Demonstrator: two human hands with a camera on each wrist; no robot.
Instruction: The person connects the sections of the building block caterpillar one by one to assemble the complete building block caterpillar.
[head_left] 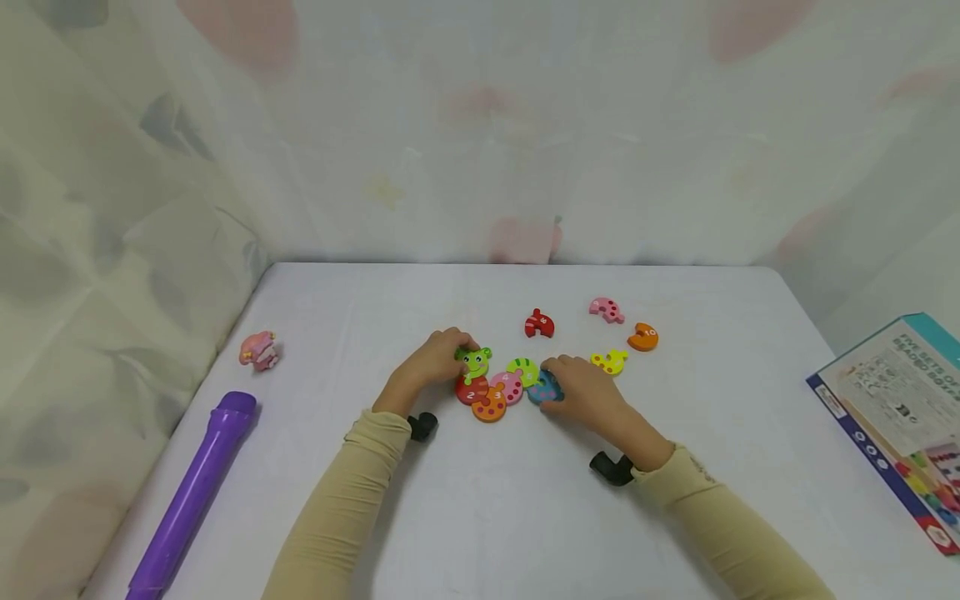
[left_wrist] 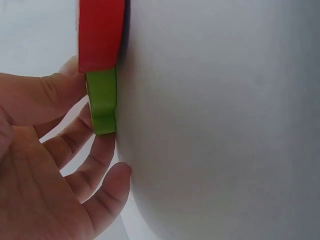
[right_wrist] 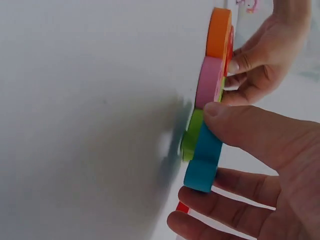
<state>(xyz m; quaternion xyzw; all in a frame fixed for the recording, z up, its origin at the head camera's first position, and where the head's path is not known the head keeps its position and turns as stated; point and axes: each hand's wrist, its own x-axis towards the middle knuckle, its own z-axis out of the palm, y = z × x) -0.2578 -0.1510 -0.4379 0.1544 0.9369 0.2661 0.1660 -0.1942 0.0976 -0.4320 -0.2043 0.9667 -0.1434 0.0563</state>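
Observation:
Joined puzzle pieces form a caterpillar on the white table in the head view. Its green smiling head piece [head_left: 476, 365] sits at the upper left, with my left hand [head_left: 437, 358] pinching its side. Below that head lies a red piece [head_left: 469, 392], followed by an orange piece [head_left: 489, 407], a pink piece [head_left: 509, 387] and a light green piece [head_left: 524, 372]. At the right end, my right hand [head_left: 588, 393] holds a blue piece [head_left: 545, 389] between thumb and fingers. The right wrist view shows the blue piece [right_wrist: 206, 150] against the light green one, slightly raised relative to it.
Loose red [head_left: 539, 323], pink [head_left: 607, 310], orange [head_left: 642, 337] and yellow [head_left: 610, 362] pieces lie behind and right of the chain. A purple tube [head_left: 197, 492] and small pink figurine [head_left: 259, 351] are at left. A box [head_left: 900, 425] stands at the right edge.

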